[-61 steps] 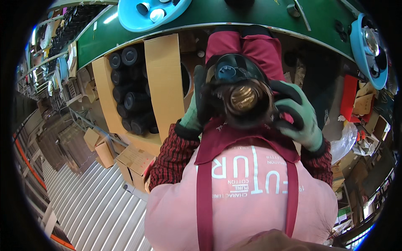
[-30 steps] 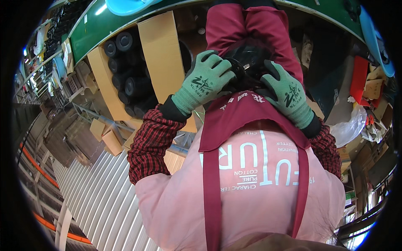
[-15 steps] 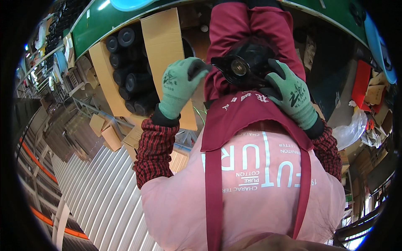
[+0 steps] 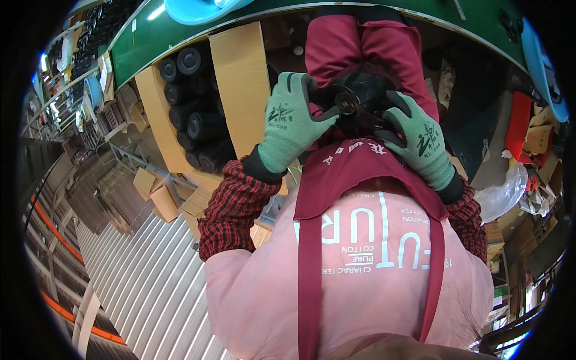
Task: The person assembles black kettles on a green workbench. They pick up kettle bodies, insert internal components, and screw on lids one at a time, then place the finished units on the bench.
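A glossy black object [image 4: 373, 95] rests on my lap, with a round, brownish, shiny mouth [image 4: 346, 102] at its left side; its exact kind I cannot make out. My left hand [image 4: 295, 115], in a green work glove with dark fingers, has its thumb and fingers closed about the left edge near that mouth. On the other side, my right hand [image 4: 422, 139], gloved the same way, grips the right and near part, thumb and fingers apart around it. Much of the object is hidden by the fingers and its own dark shine.
To the left, an open cardboard box [image 4: 241, 78] holds several black cylinders [image 4: 204, 123]. A green table [image 4: 141, 45] curves along the far side, with blue basins [image 4: 201, 11] on it. At the right are a red box [image 4: 521, 126] and a clear plastic bag [image 4: 503, 191].
My left hand has moved right, from beside the black object onto its edge by the round mouth. My right hand stays on the other side, nearly unmoved.
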The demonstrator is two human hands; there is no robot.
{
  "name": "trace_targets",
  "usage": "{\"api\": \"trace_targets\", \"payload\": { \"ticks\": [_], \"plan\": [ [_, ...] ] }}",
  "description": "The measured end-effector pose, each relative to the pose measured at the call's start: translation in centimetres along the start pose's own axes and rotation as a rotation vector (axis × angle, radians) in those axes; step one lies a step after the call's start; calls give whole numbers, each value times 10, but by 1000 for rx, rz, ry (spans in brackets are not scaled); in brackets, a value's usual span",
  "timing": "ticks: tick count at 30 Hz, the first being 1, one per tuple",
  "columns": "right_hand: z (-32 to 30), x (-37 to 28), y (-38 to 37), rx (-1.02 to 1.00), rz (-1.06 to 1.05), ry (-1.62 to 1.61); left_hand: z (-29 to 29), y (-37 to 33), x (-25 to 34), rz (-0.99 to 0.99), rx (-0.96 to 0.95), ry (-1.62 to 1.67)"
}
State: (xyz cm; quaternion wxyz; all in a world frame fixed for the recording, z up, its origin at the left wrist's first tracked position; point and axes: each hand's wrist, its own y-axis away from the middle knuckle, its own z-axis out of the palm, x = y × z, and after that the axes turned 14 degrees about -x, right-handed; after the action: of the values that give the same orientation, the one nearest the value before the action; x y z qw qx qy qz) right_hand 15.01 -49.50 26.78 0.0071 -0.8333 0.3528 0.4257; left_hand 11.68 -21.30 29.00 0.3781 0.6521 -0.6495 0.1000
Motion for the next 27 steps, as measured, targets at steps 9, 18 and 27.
{"api": "trace_targets", "payload": {
  "ticks": [9,18,27],
  "plan": [
    [-2,2,-2,3,-6,-1,-30,-2,-72,-214,110,117],
    [0,0,-3,-34,116,-24,-109,-57,-134,-132,267,-354],
    [-58,44,-17,401,219,-759,-146,-320,-282,-225,165,-77]
  ]
}}
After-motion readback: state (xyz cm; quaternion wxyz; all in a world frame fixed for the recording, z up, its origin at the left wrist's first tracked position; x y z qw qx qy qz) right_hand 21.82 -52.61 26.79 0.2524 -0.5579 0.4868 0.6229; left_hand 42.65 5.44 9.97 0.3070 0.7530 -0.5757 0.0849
